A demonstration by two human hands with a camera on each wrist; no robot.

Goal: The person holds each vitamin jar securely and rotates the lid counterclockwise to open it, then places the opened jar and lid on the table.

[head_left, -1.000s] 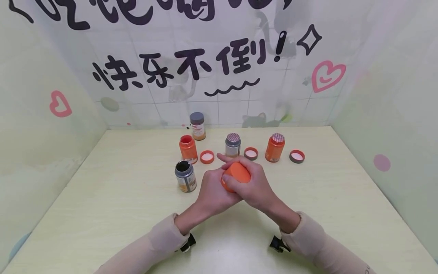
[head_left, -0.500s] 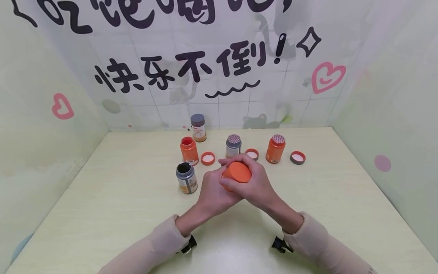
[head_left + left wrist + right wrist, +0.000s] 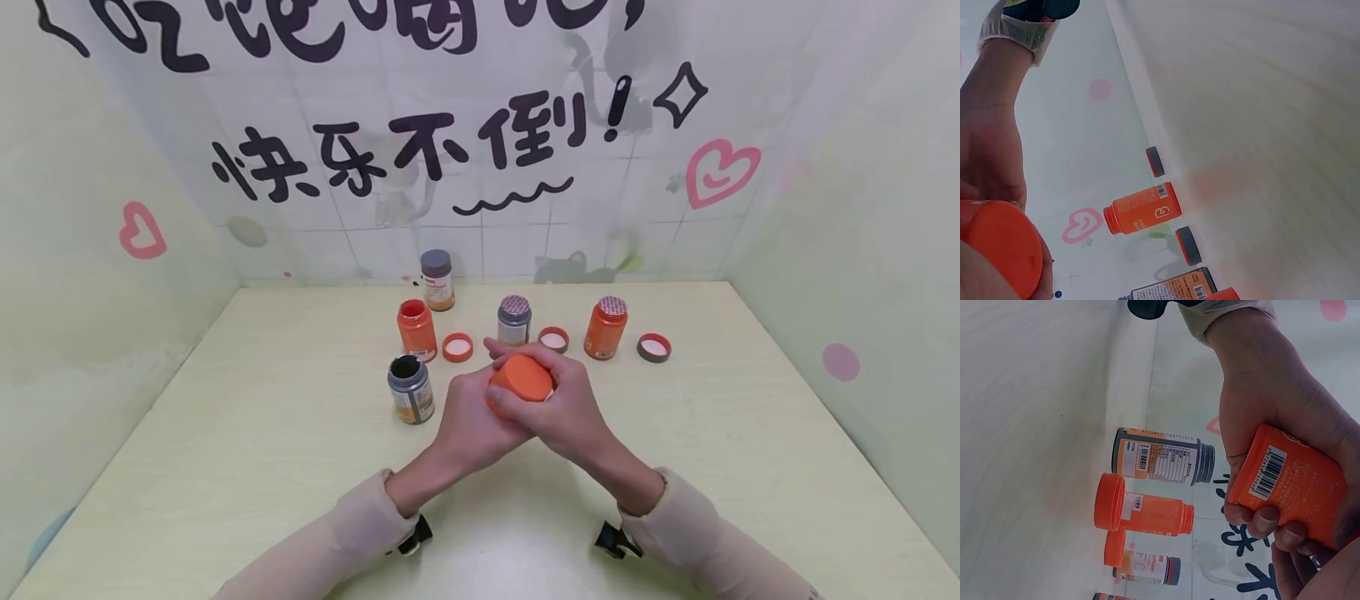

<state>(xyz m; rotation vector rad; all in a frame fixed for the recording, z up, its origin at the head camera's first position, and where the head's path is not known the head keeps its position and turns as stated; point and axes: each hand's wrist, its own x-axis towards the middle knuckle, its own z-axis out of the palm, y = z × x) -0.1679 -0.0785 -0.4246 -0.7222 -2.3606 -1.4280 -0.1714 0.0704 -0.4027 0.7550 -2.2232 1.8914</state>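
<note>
Both hands hold one orange bottle (image 3: 525,377) above the table, tilted so that its plain round base faces up towards the head camera. My right hand (image 3: 564,408) wraps round it, thumb across the side. From the other side my left hand (image 3: 471,417) clasps it, overlapping the right. In the right wrist view the bottle's side (image 3: 1300,487) carries a white barcode label, and the left hand (image 3: 1266,394) has it against the palm. Its far end is hidden among the fingers. Behind the hands stands a grey bottle (image 3: 514,323) with a foil seal.
To the left stand an uncapped grey bottle (image 3: 411,396) and an uncapped orange bottle (image 3: 417,333). A lidded grey bottle (image 3: 438,283) is farther back. An orange bottle (image 3: 604,332) with foil seal stands right. Caps lie between: orange (image 3: 457,347), red-and-grey (image 3: 553,339), another (image 3: 654,348).
The held bottle has turned slightly within the hands, and a pale sliver shows at its right edge. The hands keep about the same place, and the other bottles and caps are unmoved.
</note>
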